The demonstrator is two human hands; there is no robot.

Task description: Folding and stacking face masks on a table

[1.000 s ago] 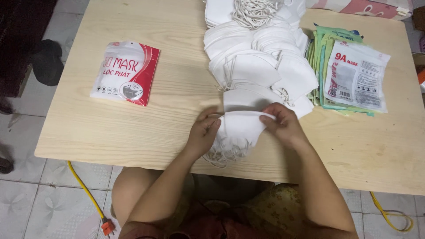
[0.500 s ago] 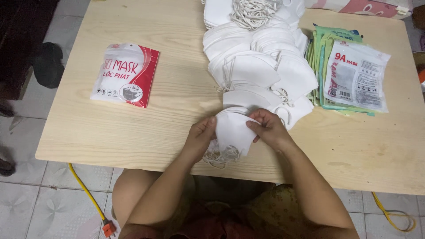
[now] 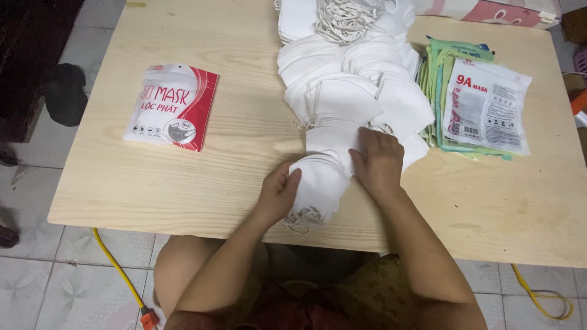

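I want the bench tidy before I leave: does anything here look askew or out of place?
Mostly orderly. The white masks lie in a loose, sprawling heap, their ear loops tangled at the far end. The stack of pouches is fanned unevenly. A yellow cable trails across the floor under the table.

Bright, even light from above, soft shadows, sharp focus, and slight bowing at the edges.

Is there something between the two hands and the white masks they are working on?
Nothing visible. The left hand and the right hand both rest directly on the small stack of white masks at the table's near edge.
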